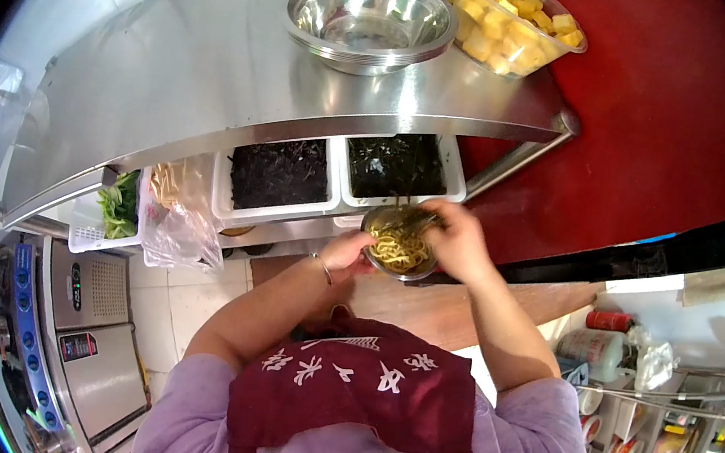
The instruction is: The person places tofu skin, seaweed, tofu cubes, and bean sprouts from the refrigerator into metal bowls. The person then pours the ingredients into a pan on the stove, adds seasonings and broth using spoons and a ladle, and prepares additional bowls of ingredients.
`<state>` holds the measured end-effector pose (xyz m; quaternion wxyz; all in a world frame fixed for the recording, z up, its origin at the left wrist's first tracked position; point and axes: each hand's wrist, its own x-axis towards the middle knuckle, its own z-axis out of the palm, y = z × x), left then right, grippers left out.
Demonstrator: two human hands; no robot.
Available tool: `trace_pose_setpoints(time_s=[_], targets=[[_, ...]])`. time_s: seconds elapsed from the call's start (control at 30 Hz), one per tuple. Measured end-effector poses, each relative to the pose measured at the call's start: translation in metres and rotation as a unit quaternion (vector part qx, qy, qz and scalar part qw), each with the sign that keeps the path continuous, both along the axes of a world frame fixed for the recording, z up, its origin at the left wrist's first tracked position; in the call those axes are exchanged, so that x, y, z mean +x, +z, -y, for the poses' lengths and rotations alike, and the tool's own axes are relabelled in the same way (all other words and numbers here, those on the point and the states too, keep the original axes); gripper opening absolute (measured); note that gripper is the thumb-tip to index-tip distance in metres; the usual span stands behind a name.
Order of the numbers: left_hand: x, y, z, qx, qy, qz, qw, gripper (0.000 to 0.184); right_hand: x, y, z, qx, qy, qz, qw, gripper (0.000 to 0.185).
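A small metal bowl (409,277) holds pale yellow-green strips (397,251) that look like noodles or shredded tofu skin. My left hand (348,254) is closed on the bowl's left side. Over its upper right edge, my right hand (458,238) pinches dark green shredded seaweed (418,220), some of it trailing toward the tray beyond. That white tray (456,176) is filled with wet dark green shreds. Beside it on the left, a second white tray (222,187) contains blackish shreds. My fingertips are partly hidden by the seaweed and the bowl.
Above the trays runs a steel shelf (174,67) with stacked metal bowls (369,24) and clear tubs of yellow chunks (508,32). Left of the trays are plastic bags (186,227) and a basket of leafy greens (119,206). A red surface (666,110) spreads to the right.
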<state>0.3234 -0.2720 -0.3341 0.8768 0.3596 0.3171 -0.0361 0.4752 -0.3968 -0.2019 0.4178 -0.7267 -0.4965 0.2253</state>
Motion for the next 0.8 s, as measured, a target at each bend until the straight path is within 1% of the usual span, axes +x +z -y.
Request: trace_pose_setpoints(time_s=[0.03,0.1,0.13,0.17,0.23,0.27,0.3,0.33,0.37,0.4,0.43,0.5,0.53,0.57,0.63,0.67,0.7,0.73,0.77,0.8], targets=[[-0.001,0.000,0.000,0.000,0.001,0.005,1.000,0.025,-0.007,-0.011,0.002,-0.050,0.058,0.107,0.991,0.038],[-0.002,-0.014,-0.001,0.003,-0.005,0.017,1.000,0.026,-0.010,-0.033,0.009,-0.141,0.137,0.140,0.970,0.042],[-0.002,-0.022,-0.003,0.005,-0.011,0.031,0.999,0.028,-0.011,-0.038,0.009,-0.097,0.124,0.149,0.976,0.039],[-0.003,-0.030,-0.004,0.004,-0.009,0.029,1.000,0.028,-0.008,-0.041,0.008,-0.098,0.126,0.147,0.976,0.039],[-0.005,-0.030,-0.005,-0.009,-0.004,0.030,1.000,0.029,-0.002,-0.041,0.005,-0.139,0.045,0.070,0.987,0.036],[-0.005,-0.029,-0.004,-0.014,0.002,0.031,0.999,0.029,0.004,-0.058,0.003,-0.080,0.018,0.085,0.993,0.039],[-0.005,-0.033,-0.004,-0.014,0.001,0.032,0.999,0.029,0.009,-0.068,-0.001,-0.080,0.017,0.085,0.993,0.039],[-0.004,-0.038,-0.005,-0.018,-0.002,0.038,0.999,0.029,0.013,-0.075,-0.007,-0.117,-0.054,-0.150,0.980,0.041],[-0.004,-0.043,-0.004,-0.023,-0.006,0.045,0.999,0.029,0.016,-0.081,-0.013,-0.146,-0.121,-0.376,0.907,0.042],[-0.005,-0.040,-0.003,-0.023,-0.005,0.045,0.999,0.029,0.015,-0.086,-0.020,-0.150,-0.118,-0.433,0.881,0.037],[-0.006,-0.034,-0.002,-0.019,0.001,0.033,0.999,0.029,0.013,-0.095,-0.026,-0.150,-0.117,-0.433,0.881,0.037],[-0.008,-0.025,0.000,-0.015,0.007,0.019,1.000,0.030,0.007,-0.109,-0.036,-0.082,-0.119,-0.559,0.816,0.025],[-0.009,-0.023,0.000,-0.021,0.019,0.015,0.999,0.030,0.004,-0.109,-0.038,-0.073,-0.100,-0.580,0.805,0.015],[-0.009,-0.021,0.000,-0.027,0.031,0.010,0.999,0.031,0.003,-0.113,-0.040,-0.073,-0.100,-0.581,0.804,0.015],[-0.010,-0.018,0.000,-0.035,0.037,0.010,0.999,0.031,-0.001,-0.115,-0.042,-0.071,-0.093,-0.570,0.813,0.016],[-0.011,-0.017,0.000,-0.043,0.042,0.012,0.998,0.031,-0.002,-0.115,-0.039,-0.097,-0.096,-0.528,0.838,0.013],[-0.013,-0.011,0.000,-0.043,0.043,0.011,0.998,0.031,-0.004,-0.113,-0.034,-0.097,-0.095,-0.529,0.838,0.013],[-0.014,-0.003,-0.001,-0.036,0.047,0.010,0.998,0.030,-0.006,-0.112,-0.028,-0.121,-0.057,-0.392,0.910,0.014],[-0.015,0.001,-0.001,-0.029,0.051,0.010,0.998,0.029,-0.008,-0.111,-0.020,-0.141,-0.017,-0.244,0.959,0.015],[-0.015,0.000,-0.001,-0.029,0.052,0.010,0.998,0.029,-0.014,-0.097,-0.011,-0.100,0.029,-0.003,0.995,0.016]])
